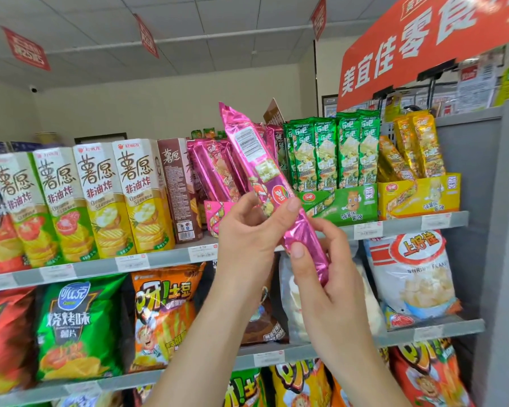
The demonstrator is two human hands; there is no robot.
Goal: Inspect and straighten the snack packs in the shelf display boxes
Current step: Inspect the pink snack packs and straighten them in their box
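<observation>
both hands are holding one long pink snack pack (262,160) up in front of the shelves. it's tilted so the top is leaning left and the bottom end is pointing down to the right. left hand (247,230) is pinching it around the middle, thumb pressing on the front and the other fingers curling behind. right hand (341,277) is wrapping round the crimped lower end, thumb on the front, fingers curling round the far edge, so both are clamping on the same pack. a barcode label is showing on its upper half.

just behind it on the top shelf (394,226), the pink display box (216,215) is sitting with more pink packs (209,168) leaning left inside it. to its right the green display box (347,204) is holding green packs (329,151) standing fairly upright. next along, the yellow display box (417,195) is holding yellow packs (415,145), some of them leaning left. left of the pink box, tall chip cartons (121,195) are standing in a row. chip bags (80,327) are filling the shelf below. further up, a red sign (423,39) is hanging over the unit.
</observation>
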